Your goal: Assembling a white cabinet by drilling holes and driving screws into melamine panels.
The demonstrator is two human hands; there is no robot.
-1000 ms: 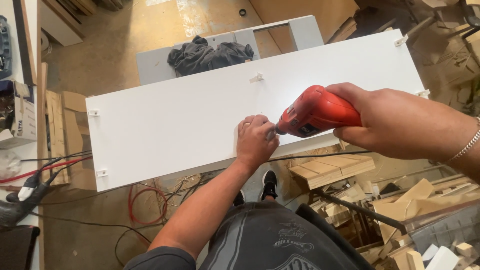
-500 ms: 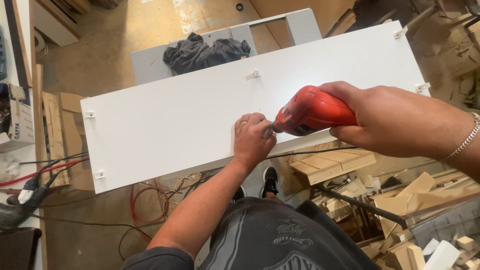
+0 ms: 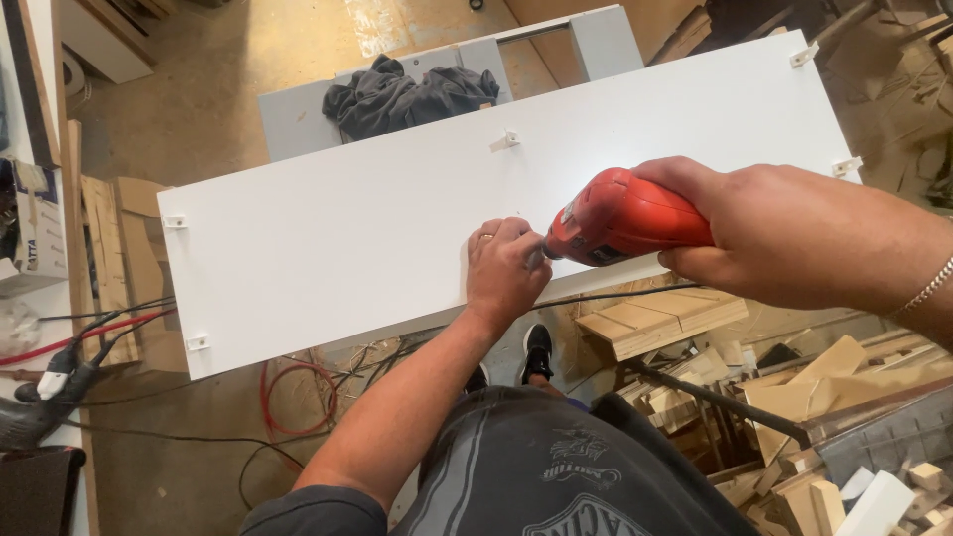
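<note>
The red drill [image 3: 625, 218] sits just right of the frame's centre, its long axis running nearly level, tip pointing left and slightly down onto the white panel [image 3: 377, 228]. The right hand [image 3: 784, 233] is wrapped fully round its rear body. The left hand [image 3: 506, 273] rests on the panel at the drill's tip, fingers curled and pinched close together there; what they pinch is too small to tell. The panel's long axis runs from lower left to upper right, with small white brackets [image 3: 504, 141] at its edges. A dark cloth [image 3: 407, 97] lies on a grey piece above the panel. Wood offcuts [image 3: 660, 323] pile up at lower right; cables [image 3: 288, 392] trail across the floor at lower left.
</note>
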